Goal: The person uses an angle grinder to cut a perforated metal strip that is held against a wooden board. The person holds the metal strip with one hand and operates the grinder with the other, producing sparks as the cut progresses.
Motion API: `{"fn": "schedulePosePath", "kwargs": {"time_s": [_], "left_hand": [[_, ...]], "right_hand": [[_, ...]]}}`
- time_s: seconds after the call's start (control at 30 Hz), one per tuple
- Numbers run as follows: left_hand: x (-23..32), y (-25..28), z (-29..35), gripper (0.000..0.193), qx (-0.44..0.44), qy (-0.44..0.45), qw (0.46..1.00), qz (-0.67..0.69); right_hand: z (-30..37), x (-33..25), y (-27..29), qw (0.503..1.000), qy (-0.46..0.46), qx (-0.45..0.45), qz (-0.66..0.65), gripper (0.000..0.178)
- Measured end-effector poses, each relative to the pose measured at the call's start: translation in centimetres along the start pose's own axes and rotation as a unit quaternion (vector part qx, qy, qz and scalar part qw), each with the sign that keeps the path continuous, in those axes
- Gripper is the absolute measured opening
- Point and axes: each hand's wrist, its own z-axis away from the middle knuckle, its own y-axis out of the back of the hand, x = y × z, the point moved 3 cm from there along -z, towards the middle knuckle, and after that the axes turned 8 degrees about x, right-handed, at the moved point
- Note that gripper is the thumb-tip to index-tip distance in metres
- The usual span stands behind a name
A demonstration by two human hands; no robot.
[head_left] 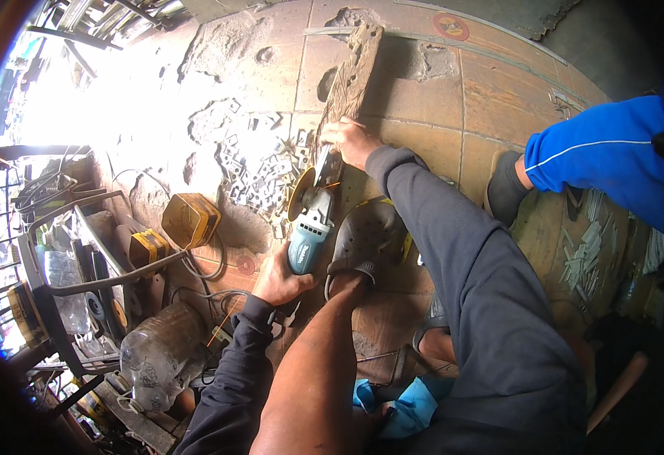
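My left hand [277,276] is wrapped round the rear body of a teal angle grinder [308,244]. Its yellowish-brown disc [299,196] stands on edge at the front of the grinder head. Farther off, my right hand [350,142] is closed, its fingertips pinching a small, shiny metal piece [322,163] close to the disc. Beneath that hand lies a worn wooden plank [355,70], stretching away from me. Small cut metal pieces [260,173] are heaped on the floor left of the plank. My foot in a dark clog [364,241] rests right beside the grinder.
On the left are yellow containers [189,220], a looping cable, a metal frame [123,282] and a large clear plastic bottle [159,350]. Another person's leg in blue trousers [601,155] is at right, near a pile of thin metal strips [591,254]. The tiled floor has broken pits.
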Motion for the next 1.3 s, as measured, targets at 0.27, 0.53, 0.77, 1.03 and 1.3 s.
{"fn": "schedulePosePath", "kwargs": {"time_s": [0.27,0.53,0.77,1.03,1.3], "left_hand": [[1.1,0.1,-0.1,0.073,0.011,-0.018,1.000,0.018],[1.1,0.1,-0.5,0.076,-0.008,0.000,1.000,-0.005],[0.3,-0.3,-0.2,0.077,0.000,-0.007,0.999,0.037],[0.1,-0.4,-0.4,0.077,0.012,-0.017,0.999,0.030],[0.4,-0.2,-0.6,0.082,-0.003,0.014,1.000,-0.007]], "right_hand": [[-0.1,0.2,-0.3,1.000,-0.002,-0.028,0.006,0.022],[0.0,0.3,-0.3,1.000,-0.002,-0.007,0.007,0.023],[-0.2,0.2,-0.1,1.000,0.010,0.010,-0.006,0.022],[-0.2,0.0,0.1,1.000,-0.006,-0.009,-0.001,0.019],[-0.2,0.0,0.1,1.000,0.009,0.004,-0.019,0.021]]}}
